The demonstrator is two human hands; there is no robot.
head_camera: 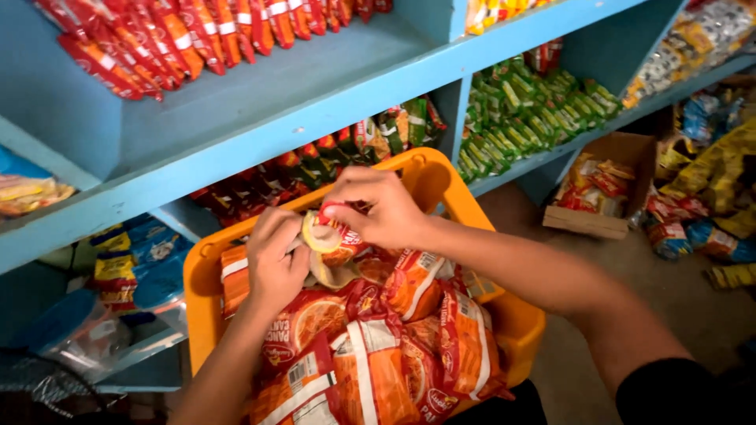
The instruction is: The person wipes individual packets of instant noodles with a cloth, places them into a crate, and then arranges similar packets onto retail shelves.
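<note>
An orange plastic basket [201, 271] in front of me is piled with several orange and red noodle packets [378, 362]. Above the pile, both hands meet on one packet [335, 236] that shows red, orange and pale yellow. My left hand [276, 260] clasps its left side with curled fingers. My right hand [378, 206] pinches its top from the right. The packet sits just over the basket's far half, close to the blue shelf edge.
Blue wooden shelves [260, 134] stand right behind the basket, with red packets [142, 35] on top, red and green ones [346, 149] below, and green packets [535, 110] at right. A cardboard box [602, 185] of snacks and loose packets [709, 212] lie on the floor at right.
</note>
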